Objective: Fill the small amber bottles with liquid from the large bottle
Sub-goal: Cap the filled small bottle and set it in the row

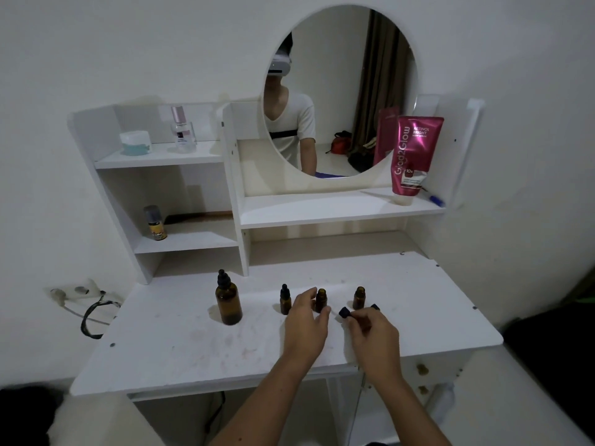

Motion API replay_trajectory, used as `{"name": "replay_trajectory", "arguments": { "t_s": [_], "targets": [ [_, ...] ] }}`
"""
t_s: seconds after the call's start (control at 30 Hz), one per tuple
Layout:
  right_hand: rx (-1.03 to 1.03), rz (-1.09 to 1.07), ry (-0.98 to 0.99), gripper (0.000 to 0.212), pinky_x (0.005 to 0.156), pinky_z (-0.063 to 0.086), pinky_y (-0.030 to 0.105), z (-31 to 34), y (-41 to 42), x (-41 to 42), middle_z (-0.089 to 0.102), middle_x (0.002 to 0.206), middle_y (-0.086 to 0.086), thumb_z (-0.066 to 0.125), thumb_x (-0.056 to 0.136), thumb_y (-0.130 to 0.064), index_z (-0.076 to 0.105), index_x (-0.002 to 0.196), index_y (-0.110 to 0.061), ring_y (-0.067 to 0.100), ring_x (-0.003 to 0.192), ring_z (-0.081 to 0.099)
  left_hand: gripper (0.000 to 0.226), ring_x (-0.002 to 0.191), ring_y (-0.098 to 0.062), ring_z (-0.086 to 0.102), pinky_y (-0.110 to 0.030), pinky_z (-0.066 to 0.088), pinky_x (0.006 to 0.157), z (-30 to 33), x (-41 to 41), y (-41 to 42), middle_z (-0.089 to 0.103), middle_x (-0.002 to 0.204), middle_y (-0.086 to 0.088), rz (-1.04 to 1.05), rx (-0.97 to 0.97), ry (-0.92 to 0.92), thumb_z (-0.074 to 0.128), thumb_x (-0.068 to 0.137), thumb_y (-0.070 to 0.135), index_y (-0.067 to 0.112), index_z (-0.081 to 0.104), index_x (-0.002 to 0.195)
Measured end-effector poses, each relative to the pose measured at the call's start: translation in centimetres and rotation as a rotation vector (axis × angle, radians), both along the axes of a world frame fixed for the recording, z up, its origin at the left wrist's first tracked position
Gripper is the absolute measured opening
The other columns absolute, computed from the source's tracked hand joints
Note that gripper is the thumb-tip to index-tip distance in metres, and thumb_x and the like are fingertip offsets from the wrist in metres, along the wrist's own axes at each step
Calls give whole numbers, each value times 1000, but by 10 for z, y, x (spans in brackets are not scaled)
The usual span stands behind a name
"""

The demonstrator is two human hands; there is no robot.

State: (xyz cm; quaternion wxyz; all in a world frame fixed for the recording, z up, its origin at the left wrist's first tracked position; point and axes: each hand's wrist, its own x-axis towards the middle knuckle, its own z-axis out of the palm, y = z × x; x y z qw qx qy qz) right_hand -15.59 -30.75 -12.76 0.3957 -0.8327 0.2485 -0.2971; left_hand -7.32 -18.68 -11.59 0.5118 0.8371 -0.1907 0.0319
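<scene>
So far only uncapping had happened. On the white dressing table (pixel 167 349), two small amber bottles stood open, middle bottle (pixel 320 299) and right bottle (pixel 359 297); the left small bottle (pixel 285 299) kept its dropper cap, as did the large amber bottle (pixel 229 300). The right hand (pixel 373 341) pinched a black cap (pixel 344 312); the left hand (pixel 306 323) hovered half-open, empty, beside the middle bottle. Whether any held liquid was unclear; pouring seemed wholly ahead.
</scene>
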Motion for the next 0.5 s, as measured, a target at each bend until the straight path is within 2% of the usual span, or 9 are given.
{"name": "replay_trajectory", "arguments": {
  "t_s": [0.1, 0.2, 0.27, 0.37, 0.5],
  "targets": [
    [113, -8, -70, 9, 75, 53, 14, 8, -5, -7, 74, 88, -13, 74, 92, -14, 74, 99, -19, -2, 82, 68, 33, 105, -5, 64, -23, 54, 95, -1, 4, -6, 66, 115, 9, 27, -21, -8, 69, 95, 26, 18, 62, 127],
    [147, 19, -140, 16, 81, 55, 11, 23, -8, -6, 75, 94, -15, 73, 93, -11, 73, 104, -23, -4, 86, 70, 27, 101, -2, 64, -20, 54, 92, -4, 9, -8, 67, 108, 13, 38, -27, -14, 70, 95, 26, 20, 65, 120],
    [144, 55, -190, 19, 81, 52, 7, 34, -9, -2, 76, 95, -15, 71, 93, -10, 72, 105, -24, -4, 89, 71, 24, 100, 4, 63, -12, 51, 89, -6, 10, -8, 68, 107, 16, 39, -38, -6, 71, 94, 26, 21, 66, 118],
    [132, 99, -233, 20, 79, 55, 13, 48, -10, 7, 76, 96, -15, 70, 94, -9, 72, 105, -25, 3, 87, 73, 24, 99, 8, 61, -4, 45, 85, -6, 10, -6, 68, 107, 16, 35, -45, 6, 71, 94, 24, 22, 66, 118],
    [9, 128, -234, 20, 80, 55, 11, 55, -12, 19, 74, 100, -13, 70, 94, -7, 73, 110, -19, -2, 89, 70, 24, 99, 9, 61, -3, 44, 84, -7, 9, -5, 68, 108, 18, 28, -37, 5, 70, 95, 25, 23, 65, 119]
  ]
}}
